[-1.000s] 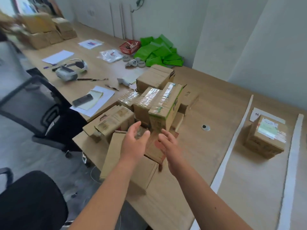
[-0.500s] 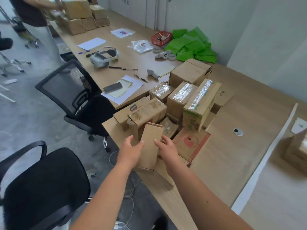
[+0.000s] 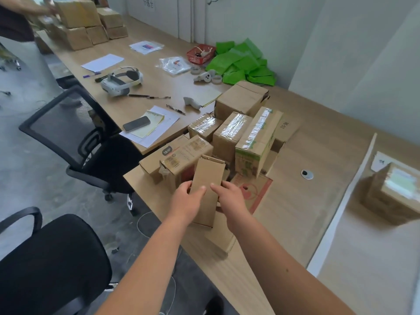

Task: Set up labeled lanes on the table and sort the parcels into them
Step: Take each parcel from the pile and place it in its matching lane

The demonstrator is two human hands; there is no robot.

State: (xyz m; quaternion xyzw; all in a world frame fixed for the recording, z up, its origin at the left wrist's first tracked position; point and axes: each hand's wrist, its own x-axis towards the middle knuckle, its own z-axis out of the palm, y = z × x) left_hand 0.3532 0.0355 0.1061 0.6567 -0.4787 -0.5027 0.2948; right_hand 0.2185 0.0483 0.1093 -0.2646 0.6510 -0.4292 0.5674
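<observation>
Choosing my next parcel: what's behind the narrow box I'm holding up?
Behind the narrow box, gripped by the left hand and right hand, a barcode-labelled box and a green-printed box show past its edges. Anything directly behind it is covered.

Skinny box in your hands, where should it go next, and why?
The left hand and right hand grip the skinny box over the pile, and a parcel already sits past the white strip. So probably carry it rightward toward that lane.
</observation>
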